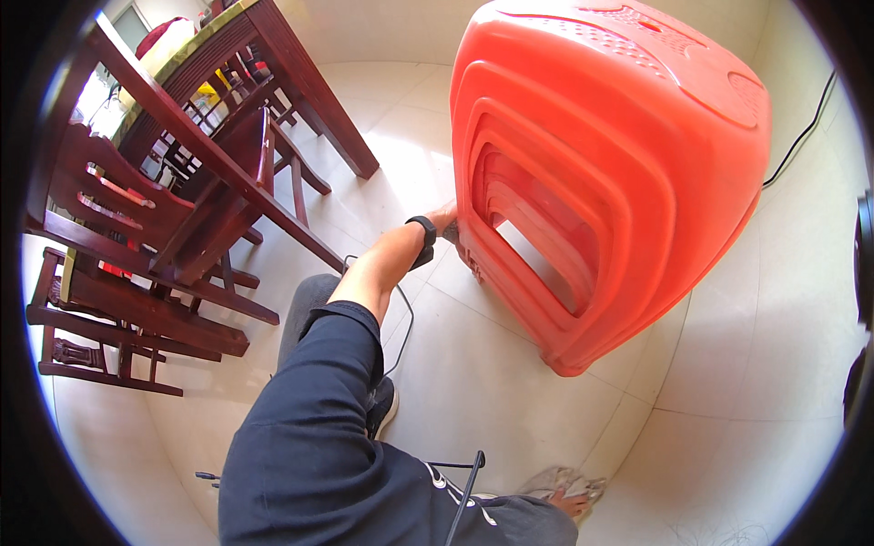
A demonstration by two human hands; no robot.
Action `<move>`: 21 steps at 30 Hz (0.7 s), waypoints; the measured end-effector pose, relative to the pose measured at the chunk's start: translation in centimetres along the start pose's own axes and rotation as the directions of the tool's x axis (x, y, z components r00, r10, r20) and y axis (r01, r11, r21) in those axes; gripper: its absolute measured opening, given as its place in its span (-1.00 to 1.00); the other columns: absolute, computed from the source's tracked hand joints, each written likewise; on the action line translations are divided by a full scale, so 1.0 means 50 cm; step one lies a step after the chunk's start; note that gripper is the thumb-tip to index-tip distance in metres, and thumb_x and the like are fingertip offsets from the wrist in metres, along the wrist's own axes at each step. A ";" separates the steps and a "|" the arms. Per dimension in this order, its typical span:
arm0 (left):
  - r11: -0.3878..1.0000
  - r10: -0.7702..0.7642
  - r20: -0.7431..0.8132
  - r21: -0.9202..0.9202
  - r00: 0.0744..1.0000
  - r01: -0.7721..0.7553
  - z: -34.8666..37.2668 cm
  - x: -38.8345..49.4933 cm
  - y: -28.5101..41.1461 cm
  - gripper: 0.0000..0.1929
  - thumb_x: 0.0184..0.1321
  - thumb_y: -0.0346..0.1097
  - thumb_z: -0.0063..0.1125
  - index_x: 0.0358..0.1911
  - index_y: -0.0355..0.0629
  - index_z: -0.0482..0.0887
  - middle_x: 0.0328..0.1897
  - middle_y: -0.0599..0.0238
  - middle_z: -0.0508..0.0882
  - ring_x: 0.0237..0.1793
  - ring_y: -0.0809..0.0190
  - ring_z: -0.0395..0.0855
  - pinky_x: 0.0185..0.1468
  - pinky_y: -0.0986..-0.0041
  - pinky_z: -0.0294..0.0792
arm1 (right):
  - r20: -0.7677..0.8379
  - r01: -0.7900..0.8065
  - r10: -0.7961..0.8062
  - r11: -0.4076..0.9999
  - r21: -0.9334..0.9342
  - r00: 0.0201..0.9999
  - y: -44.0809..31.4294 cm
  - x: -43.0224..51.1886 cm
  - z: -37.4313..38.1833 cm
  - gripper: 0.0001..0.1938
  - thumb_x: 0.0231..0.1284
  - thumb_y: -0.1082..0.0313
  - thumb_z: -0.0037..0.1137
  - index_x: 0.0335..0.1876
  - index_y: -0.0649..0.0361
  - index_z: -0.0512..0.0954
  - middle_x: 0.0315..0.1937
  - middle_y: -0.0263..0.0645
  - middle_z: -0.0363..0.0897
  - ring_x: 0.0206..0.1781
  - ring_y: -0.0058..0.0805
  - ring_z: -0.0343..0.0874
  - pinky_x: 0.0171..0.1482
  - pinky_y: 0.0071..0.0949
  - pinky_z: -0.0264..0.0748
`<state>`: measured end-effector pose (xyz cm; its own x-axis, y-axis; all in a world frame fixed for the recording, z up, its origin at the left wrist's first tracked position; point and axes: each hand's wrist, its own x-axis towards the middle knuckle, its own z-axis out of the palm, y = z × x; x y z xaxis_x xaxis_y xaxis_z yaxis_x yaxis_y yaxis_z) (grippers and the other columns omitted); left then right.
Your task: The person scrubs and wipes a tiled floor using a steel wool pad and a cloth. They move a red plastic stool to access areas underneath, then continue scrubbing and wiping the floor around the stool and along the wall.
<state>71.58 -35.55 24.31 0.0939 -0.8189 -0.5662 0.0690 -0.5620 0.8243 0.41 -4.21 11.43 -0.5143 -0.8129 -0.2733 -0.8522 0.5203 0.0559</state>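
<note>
A large red plastic stool [635, 170] stands before me, its dimpled seat towards the top of the view and an opening in its side panel. My left arm, with a black wristband [426, 239], reaches to the stool's left edge. Only the wrist and part of my left hand [447, 217] show there; the fingers are hidden behind the stool. Low in the view, my right hand [572, 504] has its fingers on a crumpled, light grey-brown cloth [546, 479] close to the floor. My dark shirt hides most of my right arm.
Dark wooden chairs [225, 184] and a table with a wooden leg [321, 95] fill the left side. Black cables hang by my body [471, 471]. Another black cord [806, 133] runs at the right. Pale tiles [471, 382] cover the floor.
</note>
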 end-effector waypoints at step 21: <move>0.802 -0.055 0.060 -0.593 0.997 0.080 -0.079 -0.032 -0.012 -0.22 0.26 0.34 -0.23 0.35 -0.15 0.24 0.37 -0.07 0.38 0.25 -0.35 0.38 0.13 -0.46 0.29 | -0.327 0.552 -0.797 0.010 0.834 0.508 -0.715 0.118 -0.403 0.40 -0.29 0.01 0.60 0.50 0.23 -0.39 0.49 0.04 -0.22 0.54 -0.07 -0.15 0.52 -0.12 -0.11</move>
<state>75.30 -33.48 24.71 0.0305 -0.7921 -0.6097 0.6513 -0.4469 0.6132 25.90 -32.86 27.16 0.3862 -0.9131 0.1306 -0.2121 -0.2257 -0.9508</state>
